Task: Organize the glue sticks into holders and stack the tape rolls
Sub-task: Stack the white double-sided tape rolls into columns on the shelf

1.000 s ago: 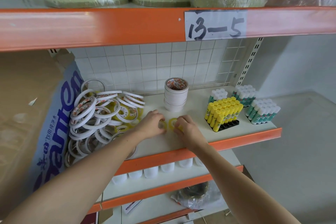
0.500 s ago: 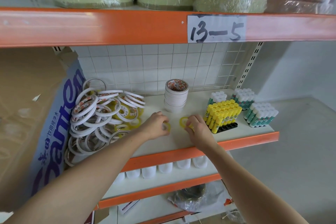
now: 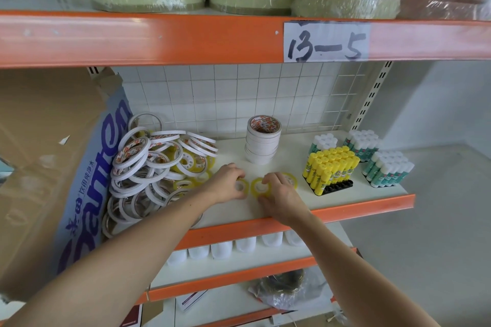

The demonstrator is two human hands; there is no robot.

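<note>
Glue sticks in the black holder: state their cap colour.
Yellow caps on the glue sticks in the black holder, head view.

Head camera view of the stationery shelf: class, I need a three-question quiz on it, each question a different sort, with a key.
1. True or false: the yellow glue sticks stand in a black holder.
2. What does the right hand hold?
A. a small yellow tape roll
B. a glue stick
C. a marker
3. Fill in: the stack of white tape rolls stands ____ the hands, toward the wire grid.

Key: 1 true; 2 A; 3 behind.
</note>
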